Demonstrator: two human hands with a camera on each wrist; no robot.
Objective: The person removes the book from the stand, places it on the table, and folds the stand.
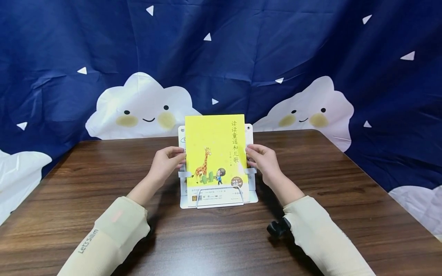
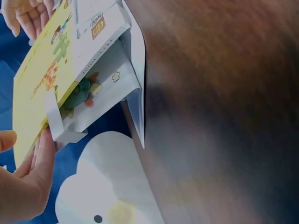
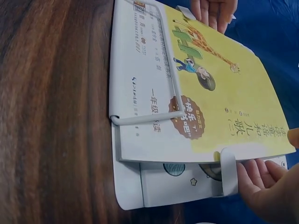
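Note:
A yellow children's book (image 1: 214, 153) with a giraffe and a child on its cover leans upright on a white book stand (image 1: 253, 188). A white wire holder (image 1: 220, 206) crosses the book's lower front, and white side clips reach its edges. My left hand (image 1: 167, 161) holds the book's left edge, fingers (image 2: 43, 151) behind it and thumb at the front. On the opposite edge my right hand (image 1: 264, 159) holds the book the same way, its fingers (image 3: 254, 175) behind the cover beside a clip (image 3: 229, 172). Part of the stand's printed back panel (image 3: 187, 184) shows behind the book.
The stand is on a dark brown wooden table (image 1: 221, 237). Behind the table hangs a blue curtain (image 1: 221, 57) with smiling clouds and white triangles. A black device (image 1: 277, 228) sits at the right sleeve's cuff.

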